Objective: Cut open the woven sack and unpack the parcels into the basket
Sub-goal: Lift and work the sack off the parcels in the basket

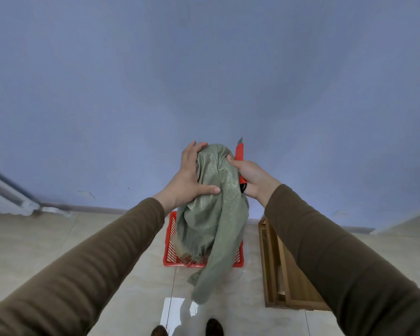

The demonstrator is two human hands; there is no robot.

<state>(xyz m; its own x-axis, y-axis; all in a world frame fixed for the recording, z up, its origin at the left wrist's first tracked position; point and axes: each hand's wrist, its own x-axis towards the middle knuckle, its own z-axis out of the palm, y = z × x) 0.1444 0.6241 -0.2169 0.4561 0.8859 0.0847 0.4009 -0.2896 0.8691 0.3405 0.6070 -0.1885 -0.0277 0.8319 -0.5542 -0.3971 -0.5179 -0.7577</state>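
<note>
Both hands grip the green woven sack [214, 204] upended above the red slatted plastic basket [171, 248], its long axis vertical and frayed cut mouth hanging downward. The left hand [192, 177] clutches its top-left side. The right hand [251, 179] also grips an orange utility knife [239, 154], blade pointing up.

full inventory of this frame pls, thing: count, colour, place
woven sack: 1, green, held up over the basket, frayed end hanging down
basket: 1, red, on the floor under the sack
utility knife: 1, red, blade up, right of the sack
wooden frame: 1, brown, on the floor, right
radiator: 1, white, far left wall
shoes: 2, dark, bottom edge
left hand: grips the sack top
right hand: holds the knife and the sack
</note>
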